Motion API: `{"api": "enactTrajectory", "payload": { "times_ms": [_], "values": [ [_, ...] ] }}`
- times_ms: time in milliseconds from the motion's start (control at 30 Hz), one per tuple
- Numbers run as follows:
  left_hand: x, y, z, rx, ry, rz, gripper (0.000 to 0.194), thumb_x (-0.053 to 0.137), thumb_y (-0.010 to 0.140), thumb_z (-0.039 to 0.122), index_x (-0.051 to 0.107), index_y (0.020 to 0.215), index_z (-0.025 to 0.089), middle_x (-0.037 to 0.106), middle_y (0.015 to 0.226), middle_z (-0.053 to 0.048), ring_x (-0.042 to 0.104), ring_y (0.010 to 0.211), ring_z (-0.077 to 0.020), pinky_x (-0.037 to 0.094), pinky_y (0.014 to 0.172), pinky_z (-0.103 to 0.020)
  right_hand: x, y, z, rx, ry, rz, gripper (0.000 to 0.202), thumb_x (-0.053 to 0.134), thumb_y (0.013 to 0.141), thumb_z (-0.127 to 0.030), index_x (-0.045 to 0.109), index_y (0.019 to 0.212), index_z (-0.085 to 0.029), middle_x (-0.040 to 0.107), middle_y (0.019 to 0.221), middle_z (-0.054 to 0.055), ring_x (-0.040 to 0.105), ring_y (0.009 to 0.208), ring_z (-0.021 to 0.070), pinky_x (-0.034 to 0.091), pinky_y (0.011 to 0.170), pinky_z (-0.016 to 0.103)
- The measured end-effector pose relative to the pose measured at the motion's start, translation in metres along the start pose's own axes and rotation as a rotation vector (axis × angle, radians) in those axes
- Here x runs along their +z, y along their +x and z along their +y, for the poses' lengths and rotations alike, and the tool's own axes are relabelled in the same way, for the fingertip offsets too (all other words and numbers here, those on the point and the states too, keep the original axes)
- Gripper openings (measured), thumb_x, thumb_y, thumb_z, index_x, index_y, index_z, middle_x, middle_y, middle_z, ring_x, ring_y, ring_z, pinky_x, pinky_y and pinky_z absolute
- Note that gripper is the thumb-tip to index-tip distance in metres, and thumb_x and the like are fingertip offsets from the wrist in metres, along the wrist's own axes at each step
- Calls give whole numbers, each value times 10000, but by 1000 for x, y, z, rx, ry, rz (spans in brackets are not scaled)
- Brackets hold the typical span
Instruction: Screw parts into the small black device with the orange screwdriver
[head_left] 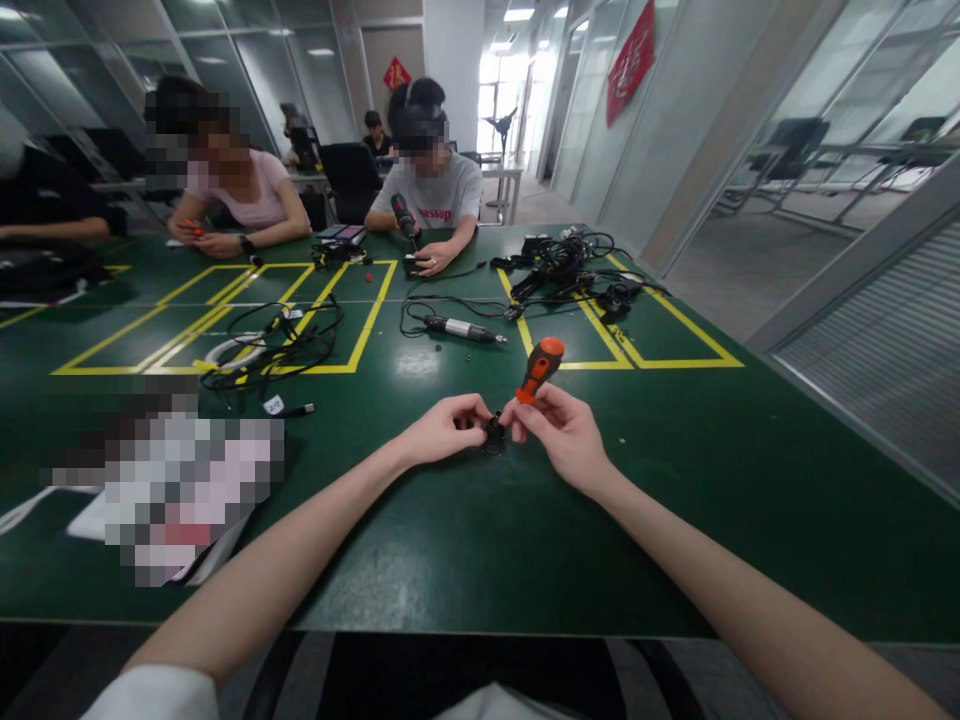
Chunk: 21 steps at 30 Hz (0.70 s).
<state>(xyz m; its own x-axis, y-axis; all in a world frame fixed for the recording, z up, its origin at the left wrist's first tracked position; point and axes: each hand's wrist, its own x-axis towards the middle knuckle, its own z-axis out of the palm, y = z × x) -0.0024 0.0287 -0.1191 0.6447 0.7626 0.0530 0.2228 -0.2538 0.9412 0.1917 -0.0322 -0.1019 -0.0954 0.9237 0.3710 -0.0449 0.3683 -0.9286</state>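
The small black part (493,437) stood on the green bench (390,540), between the person's two hands and in front of the body. The left hand (450,428) had its fingers nearly closed on the part's left side, thumb and forefinger drawn in against it. The right hand (566,435) held the orange and dark screwdriver (541,370) in fingers pinched around its orange collar, the handle pointing up and leaning a little to the right; its tip was hard to make out beside the fingers. Just beyond the hands lay a silver and black pen-shaped tool (459,328) with a cord, and a few tiny bits near it. Farther to the right was a heap of black cables (562,265), partly over the yellow tape lines (375,316). To the left, a looser tangle of black and white cables (277,345) lay on the bench, with a plug (304,410) near it, and closer in was a blurred pale and pink item (202,490). Across the bench, a co-worker in a grey shirt (457,190) held a power driver (403,215) over a small dark object, and another in a pink top (259,185) held something orange.
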Motion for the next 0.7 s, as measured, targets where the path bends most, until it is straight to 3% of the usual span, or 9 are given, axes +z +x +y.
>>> {"api": "enactTrajectory", "payload": {
  "times_ms": [267,500,700],
  "values": [
    [0,1,-2,7,-3,-7,152,625,698,224,627,834,155,611,743,26,501,663,-111,396,636,-236,1,2,2,8,38,18,426,731,877,-617,673,847,-197,729,771,26,590,508,105,514,523,267],
    [0,1,-2,10,8,-3,156,630,701,224,623,842,159,613,745,25,496,667,-111,394,648,-239,0,0,3,23,59,8,405,759,864,-593,632,917,-212,720,755,10,622,542,119,554,567,284],
    [-1,0,-2,10,5,-16,188,679,671,195,616,845,163,616,712,40,505,661,-108,394,644,-232,1,1,3,12,32,25,407,770,857,-589,603,841,-218,703,737,3,602,543,118,550,565,281]
  ]
}}
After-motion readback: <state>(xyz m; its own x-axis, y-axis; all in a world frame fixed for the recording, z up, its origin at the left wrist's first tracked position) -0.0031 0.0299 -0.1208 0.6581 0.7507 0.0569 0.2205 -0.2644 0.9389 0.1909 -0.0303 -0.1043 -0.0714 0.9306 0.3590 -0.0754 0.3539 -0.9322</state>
